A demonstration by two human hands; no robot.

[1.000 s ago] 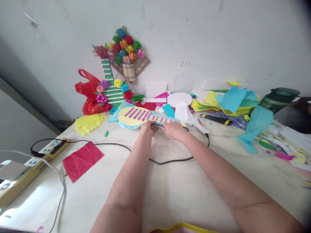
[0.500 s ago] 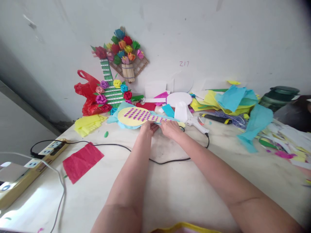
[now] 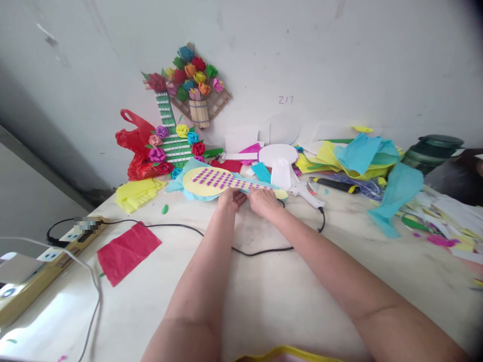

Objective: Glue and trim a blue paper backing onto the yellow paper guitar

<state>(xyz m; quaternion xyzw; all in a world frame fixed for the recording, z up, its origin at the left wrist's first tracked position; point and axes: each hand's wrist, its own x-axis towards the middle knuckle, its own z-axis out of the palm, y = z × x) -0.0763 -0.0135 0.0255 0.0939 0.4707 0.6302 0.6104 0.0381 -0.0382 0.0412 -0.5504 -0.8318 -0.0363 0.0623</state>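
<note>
A yellow paper guitar cutout [image 3: 190, 182] with purple-and-white strips across it lies at the far middle of the table, its neck pointing right. Light blue crepe paper [image 3: 176, 182] spreads out beneath it. My left hand [image 3: 231, 199] grips the near edge where the neck meets the body, fingers curled at the underside. Farther along the neck, my right hand [image 3: 263, 201] is closed on the same edge, fingertips partly hidden. To its right rests a white glue gun [image 3: 307, 193] with a black cord.
A green flower-trimmed guitar [image 3: 173, 146] leans on the wall beside a red plastic bag [image 3: 138, 146]. At left are a power strip [image 3: 56, 251] and red crepe paper [image 3: 128, 251]. Paper scraps [image 3: 449, 226], a black-handled tool [image 3: 335, 184] and a dark jar [image 3: 433, 151] lie right.
My right hand has shifted very slightly along the guitar's neck, showing more of its yellow end. My left hand stays in place.
</note>
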